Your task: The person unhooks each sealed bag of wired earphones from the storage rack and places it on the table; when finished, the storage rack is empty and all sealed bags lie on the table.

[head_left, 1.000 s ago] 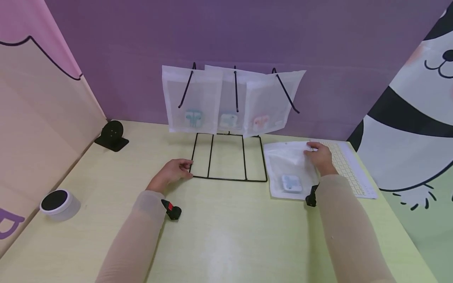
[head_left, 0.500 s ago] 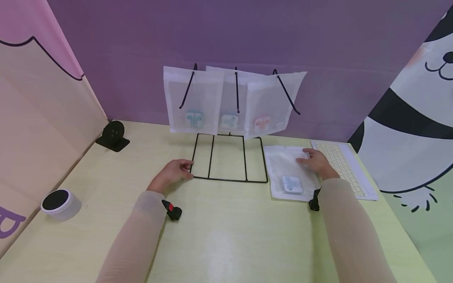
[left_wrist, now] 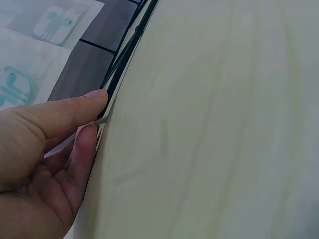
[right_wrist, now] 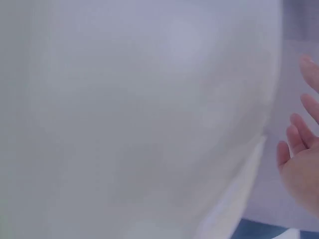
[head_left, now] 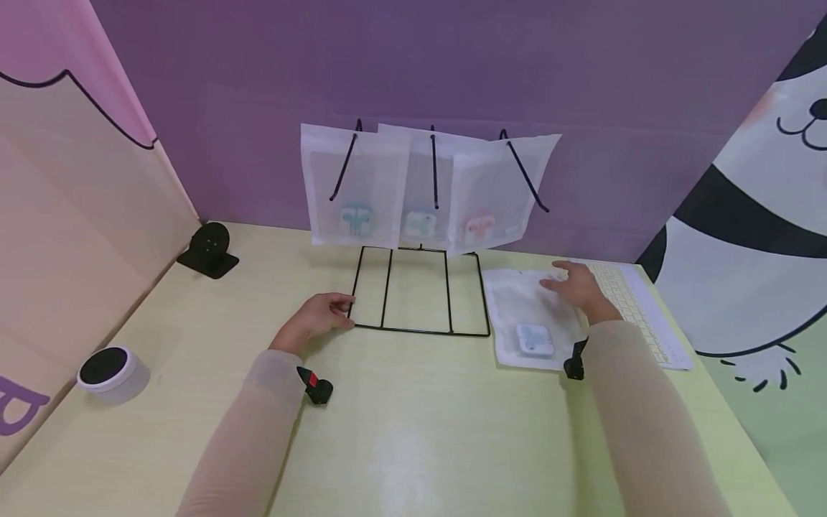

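Note:
In the head view, my left hand (head_left: 316,316) pinches the front left corner of a black wire display rack (head_left: 400,330); the left wrist view shows thumb and finger on the wire. Three translucent white bags (head_left: 355,169) hang from the rack's hooks, each with an earphone case (head_left: 357,219) low inside. Another white bag (head_left: 510,301) lies flat right of the rack, with a bluish-white earphone case (head_left: 535,340) in it. My right hand (head_left: 578,287) hovers at that bag's upper right, fingers spread and loose. A pale blurred sheet fills much of the right wrist view.
A white keyboard (head_left: 623,305) lies at the right, partly behind my right hand. Far left stand a black round-backed stand (head_left: 209,250) and a white tub with a black top (head_left: 113,375). A purple wall (head_left: 413,57) rises behind the rack.
My right hand has let go of the bag's upper edge, and its fingers have spread. The lying bag has slid slightly towards me. My left hand has stayed on the rack.

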A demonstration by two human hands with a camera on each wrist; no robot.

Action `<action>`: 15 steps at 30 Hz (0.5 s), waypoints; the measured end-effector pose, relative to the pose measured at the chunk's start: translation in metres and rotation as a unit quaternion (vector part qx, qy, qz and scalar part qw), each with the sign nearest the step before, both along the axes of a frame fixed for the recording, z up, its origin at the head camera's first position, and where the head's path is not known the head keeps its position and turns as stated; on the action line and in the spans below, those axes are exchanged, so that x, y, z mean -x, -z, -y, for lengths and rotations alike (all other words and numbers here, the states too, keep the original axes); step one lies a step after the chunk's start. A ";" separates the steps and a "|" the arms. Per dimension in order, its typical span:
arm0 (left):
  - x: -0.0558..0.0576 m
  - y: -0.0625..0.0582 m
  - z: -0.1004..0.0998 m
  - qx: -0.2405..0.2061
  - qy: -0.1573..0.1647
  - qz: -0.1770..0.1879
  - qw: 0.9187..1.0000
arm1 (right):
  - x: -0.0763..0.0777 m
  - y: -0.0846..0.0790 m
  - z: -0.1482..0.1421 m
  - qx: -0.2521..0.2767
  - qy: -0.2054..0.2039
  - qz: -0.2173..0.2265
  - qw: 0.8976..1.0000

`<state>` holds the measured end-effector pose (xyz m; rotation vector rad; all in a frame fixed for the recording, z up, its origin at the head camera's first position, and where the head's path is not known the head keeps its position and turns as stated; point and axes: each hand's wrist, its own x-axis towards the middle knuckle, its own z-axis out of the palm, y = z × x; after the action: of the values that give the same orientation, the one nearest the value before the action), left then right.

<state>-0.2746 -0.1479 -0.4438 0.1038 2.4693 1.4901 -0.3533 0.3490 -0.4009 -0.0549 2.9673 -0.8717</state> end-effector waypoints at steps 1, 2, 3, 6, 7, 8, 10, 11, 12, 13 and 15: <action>0.000 0.000 0.000 0.000 0.001 0.000 1.000 | 0.002 -0.006 0.001 0.014 -0.010 0.000 1.000; 0.000 0.001 -0.001 0.001 0.002 -0.001 1.000 | 0.003 -0.014 0.004 0.031 -0.013 -0.007 0.999; 0.000 0.001 -0.001 0.001 0.002 -0.003 1.000 | 0.004 -0.023 0.007 0.052 -0.012 -0.011 0.999; -0.001 0.002 0.000 0.001 0.003 -0.007 1.000 | 0.007 -0.049 0.020 0.122 -0.004 -0.031 0.992; -0.001 0.002 0.000 0.002 0.004 -0.008 1.000 | 0.009 -0.057 0.024 0.141 -0.001 -0.045 0.989; -0.001 0.001 0.000 0.002 0.006 -0.011 1.000 | 0.009 -0.065 0.029 0.159 0.000 -0.064 0.985; -0.002 0.000 0.000 0.002 0.007 -0.012 1.000 | 0.011 -0.079 0.037 0.181 0.001 -0.095 0.979; -0.002 0.000 0.000 0.001 0.006 -0.011 1.000 | 0.012 -0.085 0.040 0.185 0.003 -0.111 0.976; -0.002 -0.001 0.000 0.001 0.005 -0.010 1.000 | 0.013 -0.090 0.043 0.190 0.003 -0.123 0.974; -0.002 -0.001 -0.001 -0.001 0.004 -0.010 1.000 | 0.014 -0.095 0.046 0.198 -0.001 -0.138 0.970; -0.002 -0.001 -0.002 -0.004 0.001 -0.007 1.000 | 0.015 -0.104 0.050 0.207 0.001 -0.150 0.967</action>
<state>-0.2724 -0.1463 -0.4424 0.1182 2.4746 1.5034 -0.3688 0.2987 -0.2971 -0.2182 2.9808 -1.6008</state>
